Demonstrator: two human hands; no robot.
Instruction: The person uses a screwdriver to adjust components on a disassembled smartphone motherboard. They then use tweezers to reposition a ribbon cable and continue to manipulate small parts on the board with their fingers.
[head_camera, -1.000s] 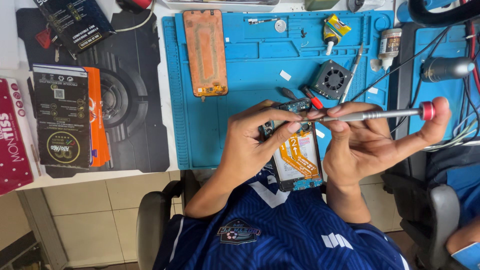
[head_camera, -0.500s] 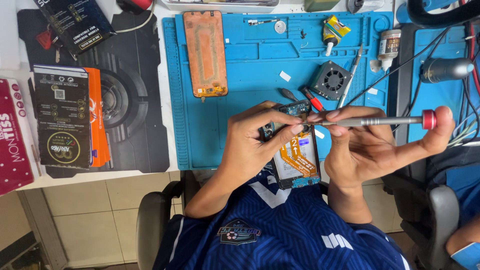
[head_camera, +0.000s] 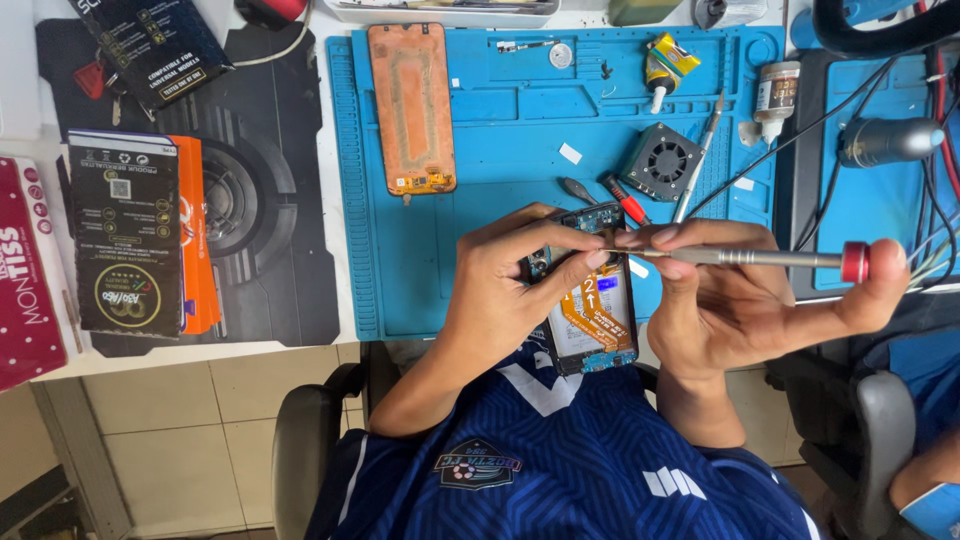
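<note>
1. Fingers (head_camera: 575, 262) of my L hand (head_camera: 510, 290) are curled shut, pinching the top end of the opened phone (head_camera: 590, 310) and propping it over the near edge of the blue repair mat (head_camera: 470, 270).
2. R hand (head_camera: 740, 310) is closed round a slim precision screwdriver (head_camera: 760, 257); thumb and forefinger nip the shaft, red cap (head_camera: 855, 262) sits against the pinky side.
3. Driver's long axis runs across the view, tip pointing toward my L, meeting the phone's upper edge just beside the L fingertips.
4. Phone's long axis runs away from me, roughly square to the driver; orange flex faces up.
5. R hand is nearer the tip's contact spot; L only steadies. Can't tell which screw the tip sits on, fingers hide it.
</note>
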